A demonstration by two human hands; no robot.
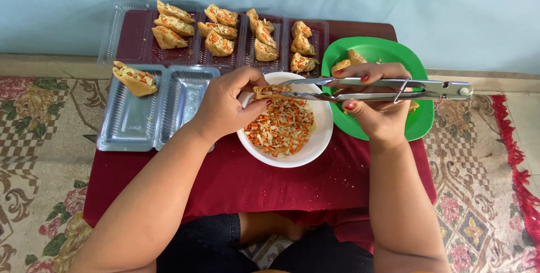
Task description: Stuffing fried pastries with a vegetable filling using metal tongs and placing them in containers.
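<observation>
Head view, using the white bowl (315, 149) as my landmark — it sits mid-counter (270, 183) on the dark red cloth, full of shredded orange-and-pale filling (281, 129).

My left hand (225, 107) is over the bowl's left rim, fingers pinched shut on a small fried tofu pocket (270, 91) held above the bowl's far edge.

My right hand (378, 104) is just right of the bowl, closed around metal tongs (388, 88). The tongs lie roughly level, hinge end pointing away from the bowl, tips reaching back over the bowl's far rim to the pocket. Tips look nearly together at the pocket; can't tell if they actually grip filling.

Right of the bowl, touching or just beside it: green plate (422, 124) with a few unfilled pockets (349, 62), partly hidden behind my right hand.

Left of the bowl: clear plastic tray (135, 126), two compartments — one filled pocket (134, 77) in the far left compartment.

Beyond the bowl: a longer clear tray (121, 31) against the wall, four sections, rows of filled pockets (219, 31) in each.

Patterned rug (34, 138) on both sides of the counter, below and away from the bowl.
</observation>
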